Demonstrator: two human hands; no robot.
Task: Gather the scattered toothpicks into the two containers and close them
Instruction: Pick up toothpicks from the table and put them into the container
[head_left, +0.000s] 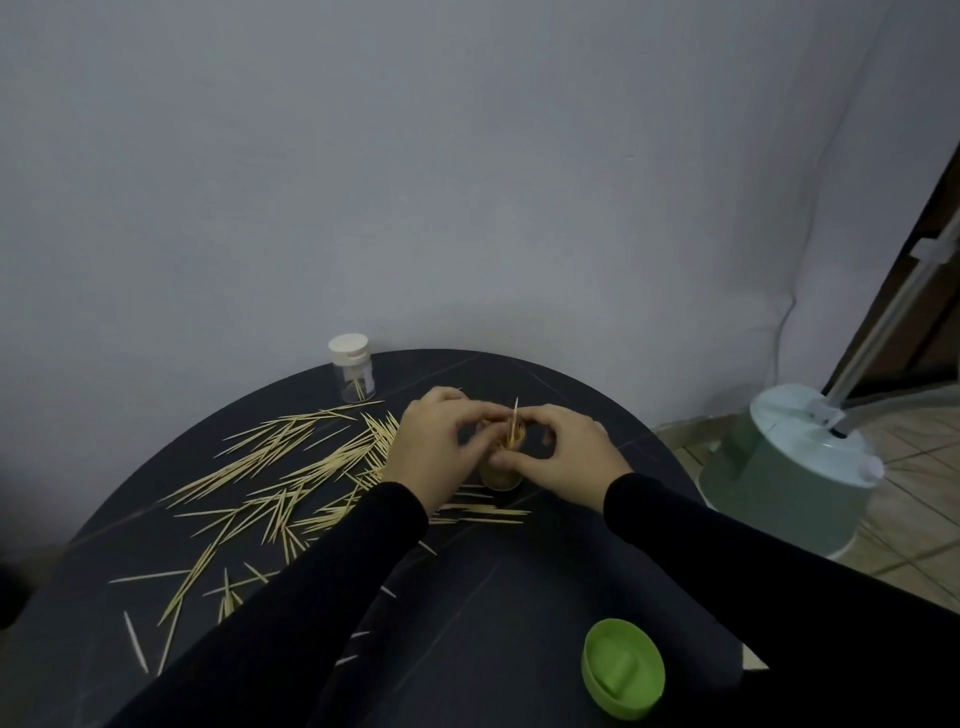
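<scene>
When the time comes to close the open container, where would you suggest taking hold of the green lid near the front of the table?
Grip the green lid by its rim, from above, thumb and fingers on opposite edges. It lies hollow side up, away from the toothpicks, so the thin round rim stands exposed all round. The right hand looks nearer, though it now holds the open container.

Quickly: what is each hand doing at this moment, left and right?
Left hand: fingers curled at the top of the container, apparently pinching toothpicks; the grip is not clear.
Right hand: grips the container.
</scene>
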